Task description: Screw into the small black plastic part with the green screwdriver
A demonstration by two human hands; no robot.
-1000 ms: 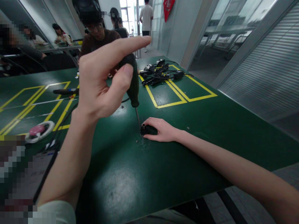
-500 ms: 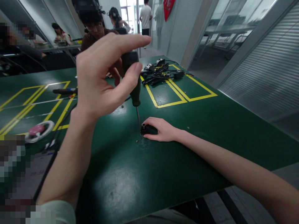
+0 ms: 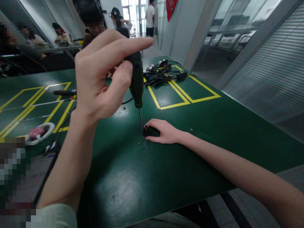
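My left hand (image 3: 104, 72) is closed around the upper handle of a dark green screwdriver (image 3: 137, 82), its index finger stretched along the top. The screwdriver stands nearly upright, and its thin shaft runs down to the front end of a small black part (image 3: 153, 132). That part lies on the green table (image 3: 190, 171), pinched between the thumb and fingers of my right hand (image 3: 166, 131). A short metal piece stands up from its end. Just in front of it lies a tiny screw-like piece (image 3: 139, 143). Where exactly the tip touches is too small to tell.
A pile of black cables (image 3: 163, 72) lies at the back, over yellow tape outlines. To the left are a white ring with a pink disc (image 3: 38, 132) and a dark-handled tool (image 3: 65, 92). Across the table sits a person (image 3: 91, 28); others are farther back.
My left thumb has slid back to the left along the handle, and the fingers have curled, baring more of the handle. My right hand and the black part have stayed put.
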